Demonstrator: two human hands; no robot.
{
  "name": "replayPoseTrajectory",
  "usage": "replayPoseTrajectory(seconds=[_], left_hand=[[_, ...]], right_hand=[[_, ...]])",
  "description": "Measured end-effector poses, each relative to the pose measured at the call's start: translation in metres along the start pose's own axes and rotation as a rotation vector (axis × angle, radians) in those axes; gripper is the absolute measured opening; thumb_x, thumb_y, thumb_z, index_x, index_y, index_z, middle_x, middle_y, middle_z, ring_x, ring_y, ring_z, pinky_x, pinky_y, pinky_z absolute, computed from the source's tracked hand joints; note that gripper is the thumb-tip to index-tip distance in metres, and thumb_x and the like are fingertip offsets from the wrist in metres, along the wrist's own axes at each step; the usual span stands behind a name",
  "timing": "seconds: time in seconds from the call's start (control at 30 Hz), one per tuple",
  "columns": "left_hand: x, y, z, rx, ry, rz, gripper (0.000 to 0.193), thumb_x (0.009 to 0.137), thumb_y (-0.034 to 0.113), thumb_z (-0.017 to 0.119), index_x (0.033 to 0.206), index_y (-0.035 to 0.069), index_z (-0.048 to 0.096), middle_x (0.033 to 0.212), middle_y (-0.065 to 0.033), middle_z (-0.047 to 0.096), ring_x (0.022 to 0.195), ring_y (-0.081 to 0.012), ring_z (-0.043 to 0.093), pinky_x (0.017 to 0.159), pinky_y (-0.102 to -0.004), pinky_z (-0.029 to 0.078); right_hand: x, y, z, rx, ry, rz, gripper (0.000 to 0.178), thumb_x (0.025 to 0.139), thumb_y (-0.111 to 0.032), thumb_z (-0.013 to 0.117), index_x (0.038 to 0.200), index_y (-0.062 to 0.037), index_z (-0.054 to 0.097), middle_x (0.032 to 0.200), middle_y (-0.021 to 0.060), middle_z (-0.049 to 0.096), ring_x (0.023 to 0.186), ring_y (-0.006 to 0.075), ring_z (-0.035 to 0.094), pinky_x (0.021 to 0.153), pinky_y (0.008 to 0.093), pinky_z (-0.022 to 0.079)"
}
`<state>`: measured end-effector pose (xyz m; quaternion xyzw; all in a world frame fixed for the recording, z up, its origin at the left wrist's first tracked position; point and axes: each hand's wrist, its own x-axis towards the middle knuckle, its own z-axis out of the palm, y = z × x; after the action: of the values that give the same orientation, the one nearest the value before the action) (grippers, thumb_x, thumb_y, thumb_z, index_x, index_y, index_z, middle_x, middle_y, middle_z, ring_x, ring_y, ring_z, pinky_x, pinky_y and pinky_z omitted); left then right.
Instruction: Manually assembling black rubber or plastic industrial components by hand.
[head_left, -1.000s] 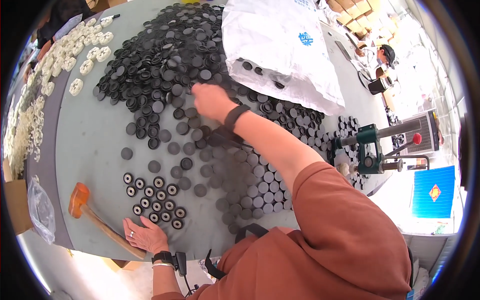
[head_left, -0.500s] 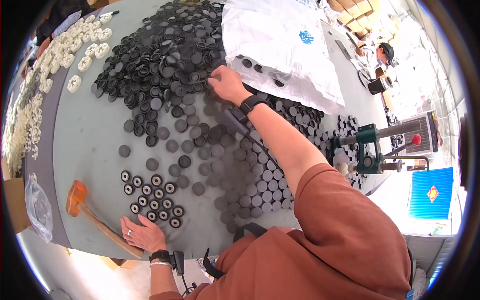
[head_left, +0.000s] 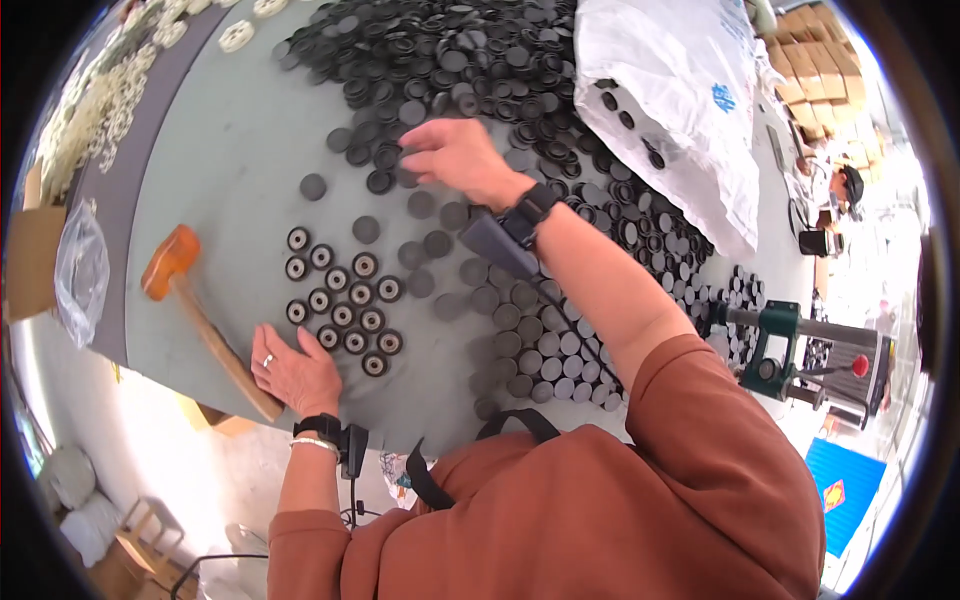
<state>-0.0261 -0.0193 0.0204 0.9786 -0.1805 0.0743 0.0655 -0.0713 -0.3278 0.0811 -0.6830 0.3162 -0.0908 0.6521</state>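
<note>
My right hand (head_left: pixel 455 160) reaches over black round caps (head_left: pixel 380 182) at the near side of a large heap. Its fingers point left and are apart, and I see nothing gripped in them. My left hand (head_left: pixel 300 370) lies flat on the table's near edge, fingers spread, holding nothing. Just beyond it sits a cluster of small black wheels (head_left: pixel 342 315) with pale metal centres. Left of that hand lies a mallet (head_left: pixel 172 265) with an orange head, its wooden handle ending close to my fingers.
A white sack (head_left: pixel 670 110) lies at the back right with caps at its mouth. Flat grey discs (head_left: pixel 550 368) stand in rows near my body. At the right is a green hand press (head_left: pixel 775 345). Off-white plastic parts (head_left: pixel 110 110) and a clear bag (head_left: pixel 82 270) are at the left.
My right hand has drawn back from the heap toward the near caps. The view has shifted, so the table's things sit elsewhere in it. My left hand still rests by the wheels.
</note>
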Motion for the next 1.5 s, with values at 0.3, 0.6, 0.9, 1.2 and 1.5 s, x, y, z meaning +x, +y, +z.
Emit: replayPoseTrajectory(seconds=[0.3,0.6,0.9,1.2,1.5], left_hand=[[0.001,-0.002,-0.001,-0.068,-0.007,0.002,0.048,0.085,0.029,0.053,0.123,0.001,0.044,0.129,-0.0093,0.040,0.118,-0.0312,0.035,0.101,-0.0435,0.025],[0.001,-0.003,0.000,-0.077,0.010,0.013,0.048,0.085,0.029,0.053,0.123,0.000,0.044,0.129,-0.0087,0.040,0.118,-0.0310,0.035,0.101,-0.0439,0.025],[0.000,-0.001,-0.003,-0.045,0.002,0.009,0.047,0.086,0.031,0.052,0.122,0.002,0.045,0.130,-0.0089,0.041,0.119,-0.0308,0.036,0.099,-0.0437,0.027],[-0.001,-0.002,-0.003,-0.029,-0.044,-0.036,0.048,0.086,0.031,0.051,0.124,0.003,0.044,0.131,-0.0096,0.040,0.120,-0.0303,0.035,0.099,-0.0436,0.027],[0.003,0.001,0.001,-0.040,0.010,0.027,0.049,0.085,0.031,0.052,0.122,0.000,0.044,0.128,-0.0110,0.042,0.117,-0.0318,0.037,0.099,-0.0452,0.026]], right_hand=[[0.021,-0.002,0.119,-0.151,-0.190,0.006,0.020,0.063,-0.011,0.073,0.082,-0.0055,0.070,0.078,0.0100,0.067,0.074,0.0185,0.063,0.069,0.0284,0.050],[0.029,0.010,0.142,-0.375,-0.218,-0.048,0.024,0.064,-0.015,0.072,0.085,-0.0041,0.070,0.080,0.0112,0.068,0.073,0.0200,0.063,0.068,0.0304,0.050],[0.049,0.014,0.143,-0.738,-0.169,-0.094,0.037,0.054,-0.029,0.080,0.076,-0.0016,0.067,0.079,0.0155,0.065,0.076,0.0279,0.063,0.072,0.0338,0.050],[0.026,0.007,0.080,-0.489,0.360,-0.553,0.021,0.071,-0.024,0.066,0.080,-0.0055,0.062,0.086,0.0119,0.060,0.085,0.0286,0.056,0.074,0.0359,0.046],[0.056,0.031,-0.070,-1.139,0.559,-0.346,0.021,0.076,-0.021,0.061,0.085,-0.0028,0.064,0.082,0.0185,0.064,0.079,0.0340,0.063,0.073,0.0411,0.050]])
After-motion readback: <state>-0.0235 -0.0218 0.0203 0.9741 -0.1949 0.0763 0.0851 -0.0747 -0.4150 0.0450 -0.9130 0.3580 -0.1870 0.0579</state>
